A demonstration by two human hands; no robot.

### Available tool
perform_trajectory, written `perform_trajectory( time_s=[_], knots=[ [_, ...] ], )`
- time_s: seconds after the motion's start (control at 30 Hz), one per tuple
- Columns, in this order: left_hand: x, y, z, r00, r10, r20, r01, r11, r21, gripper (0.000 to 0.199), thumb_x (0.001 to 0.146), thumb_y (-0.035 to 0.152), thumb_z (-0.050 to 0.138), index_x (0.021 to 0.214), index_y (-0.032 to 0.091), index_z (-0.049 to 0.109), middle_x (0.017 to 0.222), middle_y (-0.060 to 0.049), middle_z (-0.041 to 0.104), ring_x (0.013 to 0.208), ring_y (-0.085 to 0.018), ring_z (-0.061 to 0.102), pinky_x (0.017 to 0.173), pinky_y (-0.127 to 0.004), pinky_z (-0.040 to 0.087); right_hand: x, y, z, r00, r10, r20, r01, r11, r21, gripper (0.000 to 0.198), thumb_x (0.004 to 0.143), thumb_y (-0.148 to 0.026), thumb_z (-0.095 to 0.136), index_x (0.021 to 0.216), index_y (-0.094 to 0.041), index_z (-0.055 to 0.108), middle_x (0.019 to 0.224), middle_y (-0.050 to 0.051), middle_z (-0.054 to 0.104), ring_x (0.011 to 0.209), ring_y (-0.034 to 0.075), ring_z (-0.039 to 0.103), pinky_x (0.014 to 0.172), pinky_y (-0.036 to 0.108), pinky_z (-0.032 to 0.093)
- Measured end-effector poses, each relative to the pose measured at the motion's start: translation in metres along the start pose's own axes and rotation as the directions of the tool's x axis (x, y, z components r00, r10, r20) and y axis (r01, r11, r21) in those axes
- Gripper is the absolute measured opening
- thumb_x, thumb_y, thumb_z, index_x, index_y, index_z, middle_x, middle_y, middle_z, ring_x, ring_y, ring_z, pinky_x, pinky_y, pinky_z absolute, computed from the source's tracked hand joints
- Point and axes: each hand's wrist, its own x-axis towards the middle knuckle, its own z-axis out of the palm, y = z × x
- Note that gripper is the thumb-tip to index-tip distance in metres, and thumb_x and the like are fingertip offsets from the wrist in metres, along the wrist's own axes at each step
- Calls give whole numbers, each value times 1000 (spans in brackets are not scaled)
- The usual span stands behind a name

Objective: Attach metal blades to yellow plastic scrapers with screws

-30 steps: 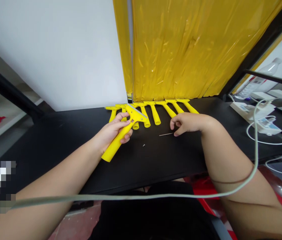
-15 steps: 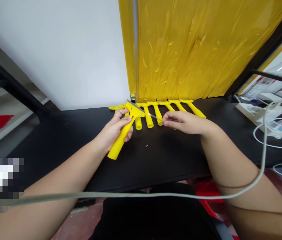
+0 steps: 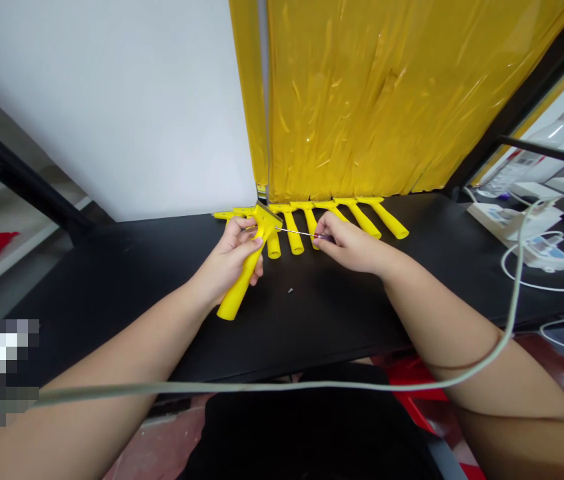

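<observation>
My left hand point(image 3: 236, 252) is closed around a yellow scraper point(image 3: 240, 283), holding it tilted above the black table with its head up and its handle end down to the left. A thin blade edge shows along the head. In my right hand point(image 3: 345, 243) is a screwdriver point(image 3: 296, 232), pinched by its dark handle. The slim shaft points left, and its tip meets a screw at the right end of the scraper head. A small screw-like metal piece point(image 3: 291, 291) lies on the table below.
Several more yellow scrapers point(image 3: 366, 221) lie in a row along the back of the black table point(image 3: 342, 320), below yellow plastic sheeting point(image 3: 342, 100). White devices with cables point(image 3: 542, 250) and a bottle point(image 3: 537, 153) are at right. A pale cable point(image 3: 292, 387) crosses in front of me.
My right hand has moved left and turned, bringing the screwdriver tip from beside the scraper head onto its screw. My left hand keeps the scraper nearly still.
</observation>
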Motion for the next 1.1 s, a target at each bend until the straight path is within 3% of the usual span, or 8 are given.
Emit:
perform_trajectory(
  time_s=[0.43, 0.93, 1.1],
  knots=[
    [-1, 1, 1, 1000, -6, 3, 6, 1000, -6, 40, 90, 29, 75, 114, 27, 43, 98, 2, 62, 49, -11, 63, 34, -21, 46, 0, 0, -2, 1000, 2, -2, -2, 1000, -27, 18, 98, -34, 61, 99, -25, 46, 86, 3, 63, 74, 21, 56, 67, 34, 42],
    [-2, 0, 2, 1000, 11, 12, -12, 999, 41, 36, 91, 29, 74, 112, 27, 45, 96, 3, 58, 49, -11, 62, 35, -21, 47, 2, -3, -1, 999, 25, -33, -25, 1000, -5, 16, 98, -36, 61, 96, -24, 50, 82, 2, 64, 74, 20, 56, 67, 33, 41],
    [-4, 1, 2, 999, 40, -2, -40, 995, 93, 35, 92, 29, 75, 112, 27, 47, 101, 1, 61, 51, -9, 62, 37, -20, 49, 8, -5, 4, 998, 59, -7, -59, 997, 58, 42, 107, -47, 43, 79, -21, 61, 73, 3, 59, 69, 19, 52, 69, 35, 38]
  ],
)
